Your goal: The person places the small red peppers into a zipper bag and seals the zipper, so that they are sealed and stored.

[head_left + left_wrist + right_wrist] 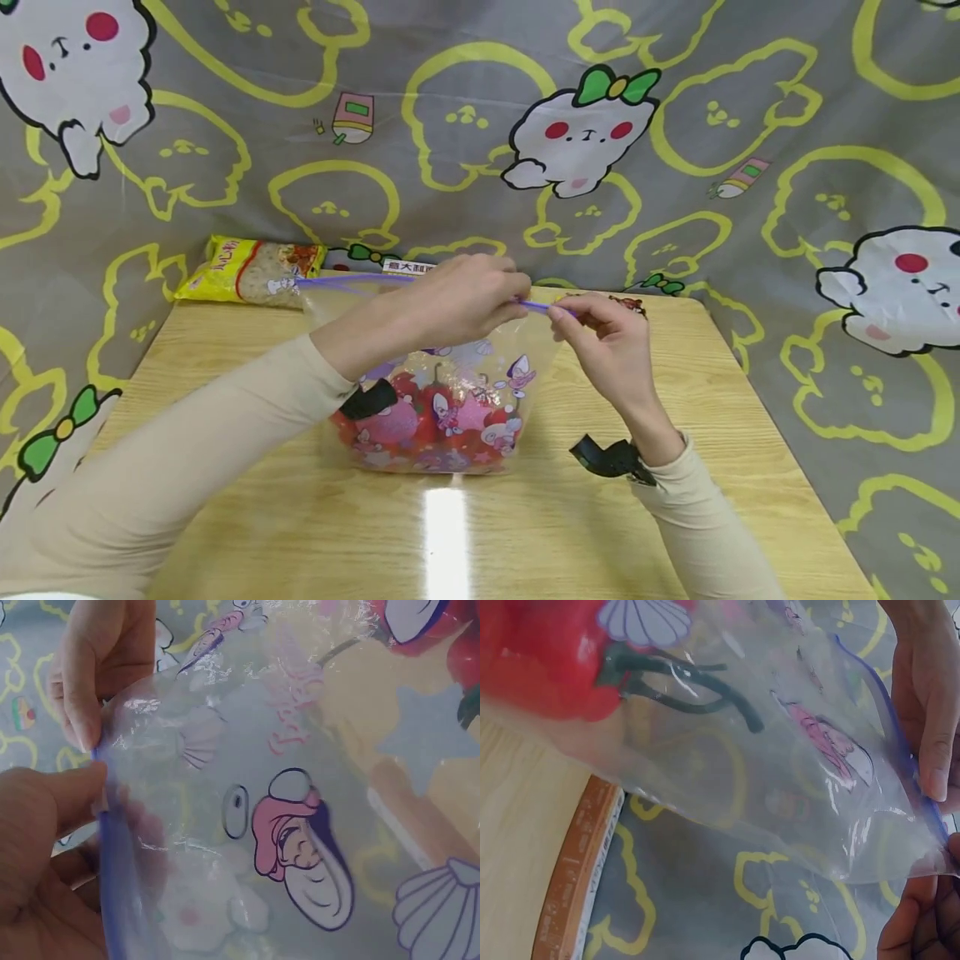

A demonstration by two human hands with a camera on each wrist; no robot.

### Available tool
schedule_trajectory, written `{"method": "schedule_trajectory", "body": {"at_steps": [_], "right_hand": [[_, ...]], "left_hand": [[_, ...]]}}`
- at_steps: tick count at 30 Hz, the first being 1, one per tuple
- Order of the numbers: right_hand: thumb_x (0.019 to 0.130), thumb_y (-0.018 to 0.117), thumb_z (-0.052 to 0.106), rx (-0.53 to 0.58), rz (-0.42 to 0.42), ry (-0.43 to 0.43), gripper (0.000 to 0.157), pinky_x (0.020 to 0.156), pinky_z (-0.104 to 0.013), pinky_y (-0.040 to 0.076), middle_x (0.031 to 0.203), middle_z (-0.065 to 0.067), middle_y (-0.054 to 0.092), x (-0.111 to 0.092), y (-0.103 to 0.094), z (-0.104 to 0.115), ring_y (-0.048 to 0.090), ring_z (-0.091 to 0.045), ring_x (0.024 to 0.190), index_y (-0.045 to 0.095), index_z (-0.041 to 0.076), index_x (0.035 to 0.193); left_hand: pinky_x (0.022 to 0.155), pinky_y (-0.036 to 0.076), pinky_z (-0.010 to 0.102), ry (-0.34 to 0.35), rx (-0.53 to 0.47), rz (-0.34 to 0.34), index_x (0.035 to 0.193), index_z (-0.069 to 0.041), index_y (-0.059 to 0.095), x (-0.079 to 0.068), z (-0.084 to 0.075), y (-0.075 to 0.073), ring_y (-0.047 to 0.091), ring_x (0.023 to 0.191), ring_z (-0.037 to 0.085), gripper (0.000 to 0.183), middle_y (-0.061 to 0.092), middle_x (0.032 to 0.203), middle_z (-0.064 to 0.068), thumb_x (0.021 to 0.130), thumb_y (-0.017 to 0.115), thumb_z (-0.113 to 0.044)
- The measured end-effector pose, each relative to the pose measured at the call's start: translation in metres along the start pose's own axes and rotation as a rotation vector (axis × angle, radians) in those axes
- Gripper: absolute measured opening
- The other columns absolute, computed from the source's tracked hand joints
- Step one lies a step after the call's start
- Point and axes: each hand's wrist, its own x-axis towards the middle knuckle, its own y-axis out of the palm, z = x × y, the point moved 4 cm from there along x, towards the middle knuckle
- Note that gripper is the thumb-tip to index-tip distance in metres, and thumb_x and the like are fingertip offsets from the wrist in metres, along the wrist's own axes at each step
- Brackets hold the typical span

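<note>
A clear zip bag [536,358] with cartoon prints stands upright on the table, its blue-purple zip strip [341,282] at the top. Inside are several glossy red round items [540,660] with dark green stems; their exact kind is unclear. My left hand [465,300] pinches the zip strip right of its middle, thumb in front and fingers behind in the left wrist view. Close beside it, my right hand [611,342] pinches the strip's right end between thumb and fingers. In the right wrist view the right fingertips are partly cut off at the frame edge.
A yellow food packet [251,271] lies at the table's back left. Behind the bag is a box with a white label [405,267]. Something brown and yellow [633,306] sits behind my right hand. A patterned grey cloth [465,125] hangs around the wooden table [540,533].
</note>
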Motion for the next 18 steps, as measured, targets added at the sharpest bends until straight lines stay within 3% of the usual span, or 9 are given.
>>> {"method": "schedule_trajectory", "body": {"at_steps": [4, 10, 18], "right_hand": [[0.080, 0.058, -0.016, -0.017, 0.013, -0.041, 0.006, 0.060, -0.019, 0.048, 0.069, -0.020, 0.059, 0.002, 0.005, 0.012, 0.056, -0.016, 0.060, 0.063, -0.013, 0.082], [0.078, 0.061, -0.015, -0.067, -0.014, -0.077, 0.008, 0.057, -0.018, 0.047, 0.066, -0.015, 0.060, 0.002, 0.001, 0.002, 0.055, -0.013, 0.057, 0.065, -0.009, 0.080], [0.082, 0.064, -0.002, -0.116, -0.052, -0.042, 0.005, 0.057, -0.019, 0.048, 0.070, -0.008, 0.062, 0.001, -0.015, -0.027, 0.056, -0.008, 0.059, 0.069, -0.002, 0.083]], "left_hand": [[0.061, 0.041, 0.025, 0.010, 0.001, -0.029, 0.091, -0.011, 0.067, -0.003, 0.002, 0.002, 0.050, 0.067, 0.013, 0.017, 0.058, 0.080, -0.001, 0.092, 0.055, -0.023], [0.060, 0.042, 0.026, 0.024, 0.009, -0.066, 0.081, -0.010, 0.066, -0.012, 0.010, -0.004, 0.050, 0.064, 0.012, 0.017, 0.058, 0.075, -0.001, 0.091, 0.057, -0.021], [0.060, 0.043, 0.028, 0.017, -0.009, -0.126, 0.077, -0.009, 0.065, -0.050, 0.048, -0.023, 0.051, 0.061, 0.012, 0.016, 0.057, 0.069, -0.001, 0.089, 0.060, -0.016]]}}
